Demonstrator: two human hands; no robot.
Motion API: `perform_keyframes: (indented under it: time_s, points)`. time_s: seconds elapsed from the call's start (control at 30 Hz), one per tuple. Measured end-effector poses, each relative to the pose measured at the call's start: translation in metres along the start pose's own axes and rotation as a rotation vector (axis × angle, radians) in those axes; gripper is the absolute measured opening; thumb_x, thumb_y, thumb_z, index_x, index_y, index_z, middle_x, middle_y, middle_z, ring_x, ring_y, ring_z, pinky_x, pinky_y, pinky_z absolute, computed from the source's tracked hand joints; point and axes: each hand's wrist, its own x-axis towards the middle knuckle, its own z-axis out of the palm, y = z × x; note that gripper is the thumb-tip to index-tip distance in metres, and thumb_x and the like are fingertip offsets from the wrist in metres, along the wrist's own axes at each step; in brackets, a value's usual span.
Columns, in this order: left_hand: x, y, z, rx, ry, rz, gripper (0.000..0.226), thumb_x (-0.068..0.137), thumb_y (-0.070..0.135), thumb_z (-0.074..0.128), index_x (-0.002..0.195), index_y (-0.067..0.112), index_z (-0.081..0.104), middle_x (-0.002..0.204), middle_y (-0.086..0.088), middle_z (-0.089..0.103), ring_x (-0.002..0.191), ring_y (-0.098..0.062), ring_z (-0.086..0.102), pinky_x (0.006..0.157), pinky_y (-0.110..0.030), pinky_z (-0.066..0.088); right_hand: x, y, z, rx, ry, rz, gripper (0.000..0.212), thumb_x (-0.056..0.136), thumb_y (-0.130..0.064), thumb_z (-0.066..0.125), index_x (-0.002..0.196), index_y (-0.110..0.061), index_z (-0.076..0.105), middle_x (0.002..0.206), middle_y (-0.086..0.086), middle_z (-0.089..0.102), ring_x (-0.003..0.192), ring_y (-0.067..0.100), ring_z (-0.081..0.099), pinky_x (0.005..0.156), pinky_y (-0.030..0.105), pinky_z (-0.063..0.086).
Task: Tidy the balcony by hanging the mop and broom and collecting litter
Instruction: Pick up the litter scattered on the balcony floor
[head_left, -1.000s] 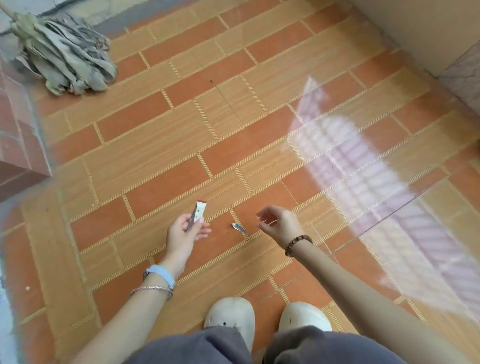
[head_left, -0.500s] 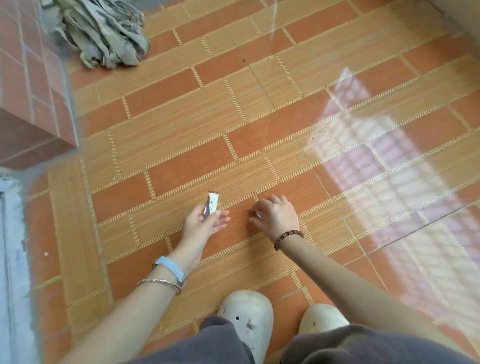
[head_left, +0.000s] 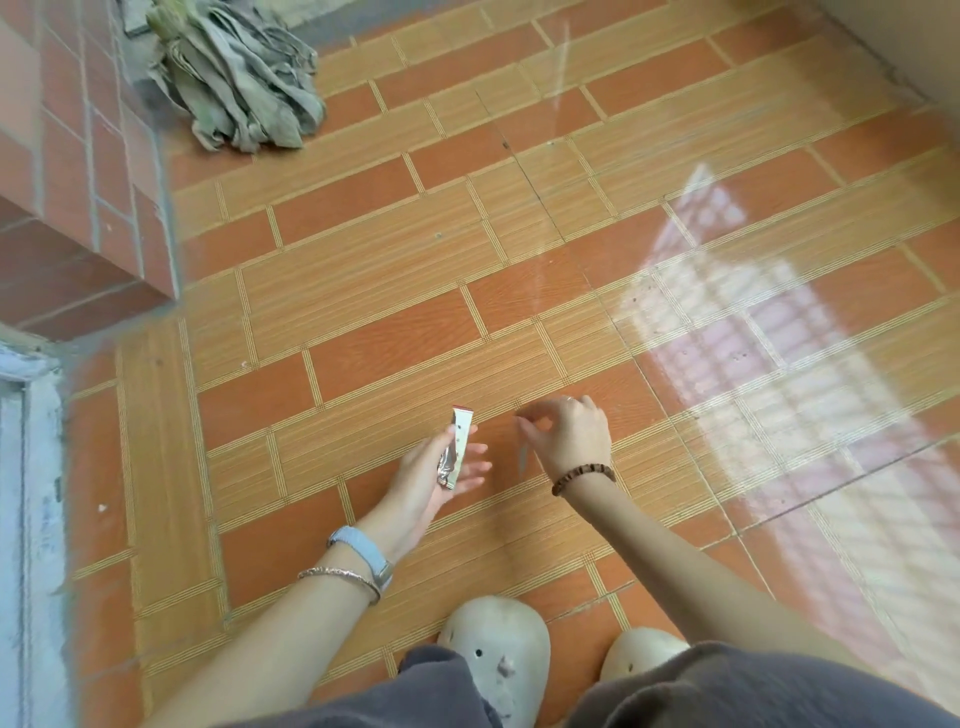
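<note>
My left hand (head_left: 431, 483) holds a white and silver wrapper (head_left: 458, 441) upright, just above the tiled floor (head_left: 363, 270). Close to its right, my right hand (head_left: 571, 436) is palm down with curled fingers; its thumb and forefinger pinch a thin silver scrap (head_left: 522, 460) that hangs down near the floor. A grey rag mop head (head_left: 239, 78) lies on the floor at the far left, against the red-tiled wall. The mop's handle is out of the picture, and no broom is in view.
A red-tiled wall block (head_left: 78, 171) juts out at the left, with a pale door frame (head_left: 31, 467) below it. My two white clogs (head_left: 498, 654) stand at the bottom. A beige wall (head_left: 904, 36) closes the top right corner.
My right hand came down onto the silver scrap on the floor and now lifts it between thumb and forefinger. The left hand kept its wrapper. The camera dropped lower and swung left.
</note>
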Motion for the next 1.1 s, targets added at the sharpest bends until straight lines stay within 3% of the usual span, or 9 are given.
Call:
perform_keyframes:
  time_s: [0.1, 0.2, 0.27, 0.4, 0.57, 0.8, 0.97, 1.1]
  points:
    - [0.002, 0.003, 0.017, 0.041, -0.039, -0.034, 0.043, 0.101, 0.039, 0.032, 0.115, 0.015, 0.065, 0.106, -0.015, 0.073, 0.095, -0.027, 0.070, 0.087, -0.042, 0.054, 0.001, -0.013, -0.026, 0.426, -0.029, 0.070, 0.010, 0.077, -0.034, 0.078, 0.081, -0.025, 0.077, 0.075, -0.016, 0.073, 0.069, -0.005, 0.066, 0.068, 0.014, 0.056]
    - [0.003, 0.005, 0.040, 0.066, -0.064, -0.031, 0.044, 0.102, 0.036, 0.030, 0.112, 0.013, 0.066, 0.106, -0.017, 0.072, 0.091, -0.027, 0.071, 0.079, -0.039, 0.057, -0.004, -0.018, -0.044, 0.495, -0.027, -0.025, 0.006, 0.075, -0.033, 0.079, 0.076, -0.029, 0.075, 0.069, -0.022, 0.068, 0.068, -0.009, 0.064, 0.058, 0.005, 0.046]
    - [0.002, 0.005, 0.056, 0.097, -0.078, -0.017, 0.043, 0.102, 0.034, 0.030, 0.110, 0.011, 0.065, 0.103, -0.016, 0.073, 0.083, -0.024, 0.071, 0.075, -0.036, 0.058, -0.007, -0.016, -0.049, 0.421, -0.034, -0.078, 0.004, 0.077, -0.035, 0.077, 0.078, -0.032, 0.074, 0.077, -0.019, 0.069, 0.078, -0.003, 0.062, 0.065, 0.011, 0.045]
    - [0.000, 0.002, 0.077, 0.116, -0.096, -0.003, 0.045, 0.103, 0.033, 0.027, 0.104, 0.012, 0.066, 0.093, -0.011, 0.073, 0.077, -0.022, 0.069, 0.085, -0.042, 0.052, -0.009, -0.004, -0.052, 0.173, 0.044, -0.167, 0.009, 0.078, -0.038, 0.075, 0.082, -0.031, 0.076, 0.096, -0.011, 0.064, 0.092, 0.013, 0.047, 0.078, 0.025, 0.042]
    - [-0.002, 0.001, 0.083, 0.118, -0.127, -0.012, 0.045, 0.103, 0.031, 0.024, 0.111, 0.008, 0.063, 0.100, -0.015, 0.071, 0.083, -0.024, 0.066, 0.083, -0.039, 0.049, -0.013, 0.010, -0.053, 0.044, 0.123, -0.213, 0.009, 0.079, -0.037, 0.074, 0.082, -0.030, 0.076, 0.108, -0.008, 0.064, 0.094, 0.014, 0.047, 0.082, 0.030, 0.046]
    - [-0.002, 0.000, 0.086, 0.166, -0.161, -0.013, 0.046, 0.104, 0.031, 0.023, 0.116, 0.009, 0.061, 0.103, -0.015, 0.071, 0.086, -0.024, 0.065, 0.079, -0.036, 0.047, -0.017, 0.017, -0.051, 0.033, 0.058, -0.209, 0.014, 0.082, -0.039, 0.071, 0.092, -0.030, 0.074, 0.115, -0.009, 0.063, 0.100, 0.015, 0.050, 0.088, 0.031, 0.047]
    - [0.005, 0.003, 0.091, 0.172, -0.175, -0.017, 0.046, 0.103, 0.031, 0.023, 0.116, 0.012, 0.063, 0.107, -0.014, 0.072, 0.087, -0.024, 0.064, 0.074, -0.032, 0.046, -0.012, 0.020, -0.056, 0.439, 0.015, -0.002, 0.025, 0.091, -0.035, 0.061, 0.113, -0.024, 0.067, 0.110, -0.007, 0.067, 0.100, 0.007, 0.061, 0.088, 0.028, 0.052]
    - [0.016, 0.007, 0.104, 0.281, -0.219, -0.021, 0.041, 0.103, 0.033, 0.029, 0.113, 0.015, 0.065, 0.103, -0.009, 0.074, 0.078, -0.017, 0.068, 0.071, -0.030, 0.047, -0.006, 0.035, -0.074, 0.903, -0.047, 0.289, 0.029, 0.099, -0.024, 0.049, 0.120, -0.008, 0.061, 0.112, 0.011, 0.069, 0.090, 0.012, 0.069, 0.077, 0.023, 0.058]
